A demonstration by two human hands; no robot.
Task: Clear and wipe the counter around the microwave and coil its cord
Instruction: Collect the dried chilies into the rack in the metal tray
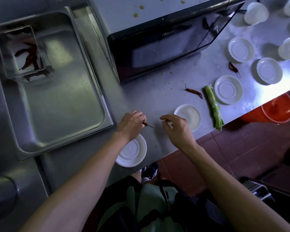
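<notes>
Steel counter (157, 101) stretching out under the black microwave (157, 47), littered and nowhere near wiped. Clearing step underway, by the look of it: picking up loose dried chillies. Pinching one small chilli (146, 124) in the left hand (131, 126), fingers curled round its body, stalk poking out toward the right, just off the counter in front of the microwave. Hovering close by, the right hand (176, 128), fingers loosely curled with thumb and forefinger drawn together; whether pinching a crumb or holding nothing, impossible to tell. Both forearms reaching in from the near edge, wrists bent downward.

Moving outward: lying in front of the microwave, a second chilli (193, 91), and beside it a long green stalk (213, 106) running to the counter's edge. Sitting further right between white saucers (228, 89), a third chilli (233, 68). Resting under the left wrist, another saucer (132, 151); partly hidden behind the right hand, one more. Scattered all over the steel, pale crumbs.

Waiting in the deep tray (57, 81) to the left, a small clear container (22, 49) already holding chillies: likely the drop-off, calling for a leftward carry. Then gathering the remaining chillies, stalk and saucers before any wiping. Cord not showing anywhere.
</notes>
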